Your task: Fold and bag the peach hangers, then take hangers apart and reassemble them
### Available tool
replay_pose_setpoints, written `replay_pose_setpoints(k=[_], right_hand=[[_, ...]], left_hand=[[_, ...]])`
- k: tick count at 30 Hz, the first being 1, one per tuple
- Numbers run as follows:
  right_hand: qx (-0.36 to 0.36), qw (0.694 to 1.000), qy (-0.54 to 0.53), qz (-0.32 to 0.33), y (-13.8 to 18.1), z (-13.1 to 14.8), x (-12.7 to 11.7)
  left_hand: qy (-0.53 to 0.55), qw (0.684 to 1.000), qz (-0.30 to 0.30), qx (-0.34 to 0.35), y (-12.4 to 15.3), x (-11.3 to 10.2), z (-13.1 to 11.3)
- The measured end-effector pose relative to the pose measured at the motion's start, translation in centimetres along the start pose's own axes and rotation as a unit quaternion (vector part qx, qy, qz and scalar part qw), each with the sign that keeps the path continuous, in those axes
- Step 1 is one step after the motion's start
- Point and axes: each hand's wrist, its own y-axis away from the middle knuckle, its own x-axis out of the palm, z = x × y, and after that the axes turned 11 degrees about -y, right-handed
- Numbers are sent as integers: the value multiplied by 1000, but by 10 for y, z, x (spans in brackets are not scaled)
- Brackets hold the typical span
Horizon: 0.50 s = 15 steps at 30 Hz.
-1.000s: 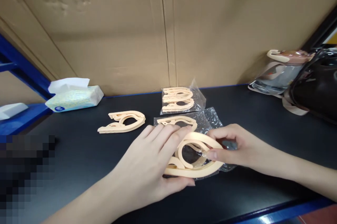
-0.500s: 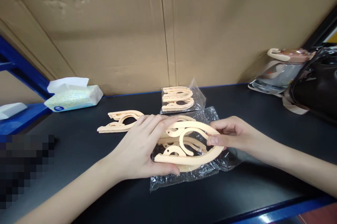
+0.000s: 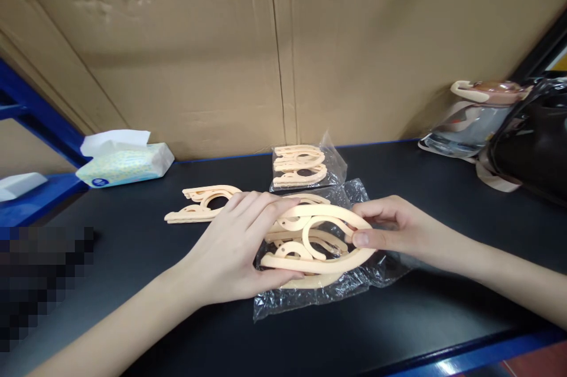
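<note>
Bagged hangers (image 3: 286, 165) lie between the tissue pack (image 3: 128, 167) and bottle (image 3: 472, 126).

Legible lettering: none.
Item 1: soft rectangular tissue pack (image 3: 133, 168), pale yellow and light blue, white sheet protruding; bears one dark-blue oval emblem (image 3: 100, 182) at the lower front, its inner lettering too small to read.
Item 2: transparent drinking bottle with brownish-pink lid (image 3: 500, 93); carries a small reddish mark, too blurred to decipher.
</note>
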Motion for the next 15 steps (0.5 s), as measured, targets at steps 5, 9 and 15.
replay_pose_setpoints(k=[5,9,15], right_hand=[[-173,959,223,-26,5,1,6],[-225,899,375,-15,8,-1,13],[-293,834,464,-60,9,-5,16]], left_hand=[[-33,999,-30,-15,0,2,-5],[-38,998,-44,-7,0,2,-13],[-41,997,-69,-14,-3,1,-22]])
